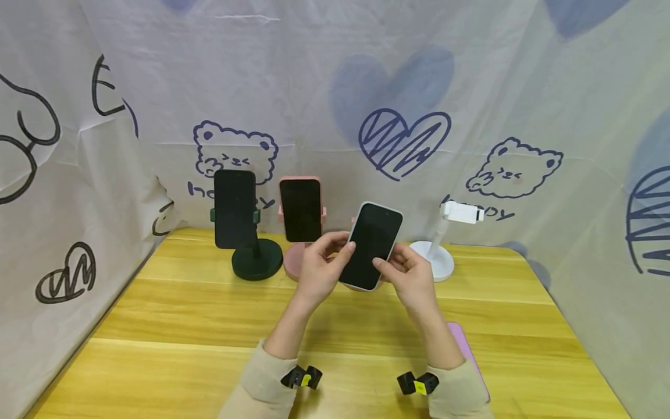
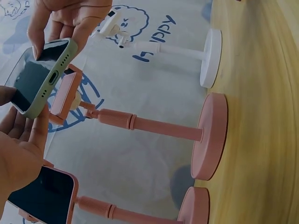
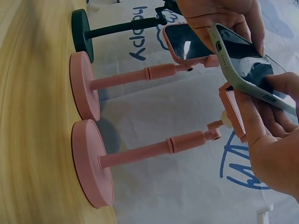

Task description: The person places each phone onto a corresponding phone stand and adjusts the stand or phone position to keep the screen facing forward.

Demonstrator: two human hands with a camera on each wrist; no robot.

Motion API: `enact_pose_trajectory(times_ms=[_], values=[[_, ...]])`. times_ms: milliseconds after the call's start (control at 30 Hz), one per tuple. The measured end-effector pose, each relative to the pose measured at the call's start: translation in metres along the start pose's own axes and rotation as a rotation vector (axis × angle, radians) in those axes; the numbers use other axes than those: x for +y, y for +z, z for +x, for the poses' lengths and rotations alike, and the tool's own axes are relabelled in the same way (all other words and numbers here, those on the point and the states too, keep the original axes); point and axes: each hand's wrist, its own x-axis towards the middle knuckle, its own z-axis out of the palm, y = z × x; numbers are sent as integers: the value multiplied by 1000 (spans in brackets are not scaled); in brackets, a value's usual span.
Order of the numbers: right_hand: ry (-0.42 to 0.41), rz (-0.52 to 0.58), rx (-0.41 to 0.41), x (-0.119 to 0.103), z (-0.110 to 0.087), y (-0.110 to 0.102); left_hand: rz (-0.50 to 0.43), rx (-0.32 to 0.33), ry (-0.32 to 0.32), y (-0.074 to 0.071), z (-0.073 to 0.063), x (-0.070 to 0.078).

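Both hands hold a phone (image 1: pixel 371 238) in a pale green case, its dark screen facing up and its top leaning right. My left hand (image 1: pixel 320 266) grips the left edge, thumb on the front. My right hand (image 1: pixel 413 278) holds the right edge, thumb over the screen. Behind the phone stands a pink phone stand (image 2: pixel 163 129), mostly hidden in the head view. In the right wrist view its clamp (image 3: pixel 232 109) is close to the phone's underside; whether they touch I cannot tell.
Left of the hands, a dark green stand (image 1: pixel 257 262) bears a black phone (image 1: pixel 234 209), and another pink stand (image 1: pixel 294 262) bears a pink-cased phone (image 1: pixel 300 209). A white stand (image 1: pixel 434 262) is at right. A flat pink-purple object (image 1: pixel 473 361) lies partly under the right forearm.
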Motion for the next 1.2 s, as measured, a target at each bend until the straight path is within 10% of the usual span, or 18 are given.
enact_pose_trajectory(times_ms=[233, 433, 700, 1200], values=[[-57, 39, 41, -3, 0, -5, -18, -35, 26, 0, 5, 3], [-112, 74, 107, -5, 4, -14, 7, 120, 87, 8, 14, -4], [-132, 134, 147, -5, 7, -21, 9, 244, -28, 24, 19, -18], [-121, 124, 160, -2, 9, -22, -52, 234, -84, 28, 27, -26]])
